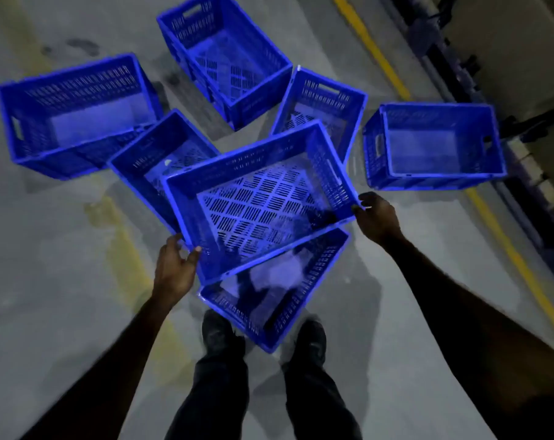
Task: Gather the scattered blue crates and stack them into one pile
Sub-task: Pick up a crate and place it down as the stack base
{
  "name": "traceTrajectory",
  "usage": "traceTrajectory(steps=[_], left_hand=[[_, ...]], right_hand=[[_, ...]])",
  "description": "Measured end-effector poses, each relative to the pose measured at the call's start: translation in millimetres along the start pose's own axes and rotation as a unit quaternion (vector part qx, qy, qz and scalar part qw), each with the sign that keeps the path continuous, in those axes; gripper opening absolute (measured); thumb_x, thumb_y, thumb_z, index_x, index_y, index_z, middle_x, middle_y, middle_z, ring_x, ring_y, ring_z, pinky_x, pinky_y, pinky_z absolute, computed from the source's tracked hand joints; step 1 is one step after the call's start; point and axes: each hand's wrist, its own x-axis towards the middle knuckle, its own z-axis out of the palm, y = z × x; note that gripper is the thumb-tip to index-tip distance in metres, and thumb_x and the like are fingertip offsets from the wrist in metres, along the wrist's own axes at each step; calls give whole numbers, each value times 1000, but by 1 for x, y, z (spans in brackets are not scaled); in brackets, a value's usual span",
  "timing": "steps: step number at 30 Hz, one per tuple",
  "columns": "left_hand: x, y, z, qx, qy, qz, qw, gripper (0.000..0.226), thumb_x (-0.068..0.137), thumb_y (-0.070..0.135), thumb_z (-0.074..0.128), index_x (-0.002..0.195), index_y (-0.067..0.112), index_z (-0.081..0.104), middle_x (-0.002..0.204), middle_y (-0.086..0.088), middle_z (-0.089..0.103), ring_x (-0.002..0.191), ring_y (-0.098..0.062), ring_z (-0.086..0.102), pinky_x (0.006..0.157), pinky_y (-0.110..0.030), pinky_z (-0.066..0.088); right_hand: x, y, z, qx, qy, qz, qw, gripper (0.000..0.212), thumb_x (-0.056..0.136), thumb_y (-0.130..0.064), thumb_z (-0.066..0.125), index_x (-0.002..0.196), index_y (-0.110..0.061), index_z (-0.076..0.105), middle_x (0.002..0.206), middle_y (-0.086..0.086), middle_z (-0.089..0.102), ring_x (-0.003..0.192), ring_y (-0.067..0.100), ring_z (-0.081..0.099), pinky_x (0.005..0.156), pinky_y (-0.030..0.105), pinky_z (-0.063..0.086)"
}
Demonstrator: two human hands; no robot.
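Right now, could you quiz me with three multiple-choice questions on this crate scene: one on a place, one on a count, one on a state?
1. Where is the held crate?
A. Above the crate by the feet
B. On a shelf
C. Beside the yellow line

2. How many blue crates are in view?
A. Four
B. Seven
C. Ten

3. What are the hands doing?
A. Hanging idle
B. Gripping opposite corners of one crate
C. Pressing flat on the floor

Answers: 1 A, it overlaps that crate; 2 B, six more surround the held one; 3 B, left hand and right hand clasp its rim.
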Motion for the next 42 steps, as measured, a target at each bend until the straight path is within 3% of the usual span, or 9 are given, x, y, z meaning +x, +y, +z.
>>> traceTrajectory(steps=[6,8,11,17,21,23,31,37,42], left_hand=[[35,-36,34,-59,0,-129,990,78,92,31,75,154,6,36,146,-25,50,128,-42,55,102,-51,49],[47,-54,42,-75,-22,-151,985,77,86,37,80,151,20,42,140,-20,57,120,-40,62,98,-55,54],[73,-96,60,-85,-39,-150,984,54,68,47,82,116,49,57,116,-7,70,99,-33,72,84,-60,59],[57,-63,72,-114,2,-85,990,58,82,10,77,132,24,50,120,-5,68,102,-29,68,88,-52,58],[56,-59,71,-161,27,-73,984,48,84,-5,65,129,13,59,119,-9,70,103,-31,68,88,-51,58],[53,-54,59,-163,29,-81,983,43,84,-11,56,121,10,65,115,-12,72,101,-36,69,88,-55,58],[-26,29,-28,-166,-2,-83,983,41,81,-20,48,103,9,66,105,-17,71,89,-37,69,82,-53,59],[-101,106,-109,-165,-47,-45,984,47,79,-23,39,108,4,65,100,-17,69,82,-35,65,66,-42,58],[-129,141,-154,-129,-114,7,985,53,77,-22,37,114,5,65,98,-15,67,80,-32,61,65,-37,50]], right_hand=[[48,28,34,2,-30,86,996,53,96,-26,67,139,0,53,136,26,60,125,41,57,101,43,44],[57,38,44,7,-35,92,995,47,95,-23,68,134,0,56,130,25,63,121,41,59,98,42,45],[68,51,54,23,-25,101,994,41,93,-16,68,130,-1,58,127,24,64,120,41,59,95,39,44],[78,70,75,86,-18,95,992,46,78,-11,62,123,-7,56,117,22,64,108,39,60,87,42,47],[71,71,71,149,-15,97,984,40,72,-3,54,109,-17,53,101,15,63,82,33,61,63,37,53],[64,76,64,150,-12,107,983,42,62,-13,51,103,-22,53,102,20,67,90,41,65,71,50,58],[-63,57,-29,156,8,143,977,34,80,1,50,105,-21,53,100,12,64,92,32,60,85,53,54],[-156,80,-93,238,-11,175,955,39,57,-34,52,89,-55,49,100,26,68,77,30,58,64,49,48],[-274,15,-161,277,40,201,939,32,80,-7,48,108,-23,48,102,21,64,68,21,54,55,30,43]])
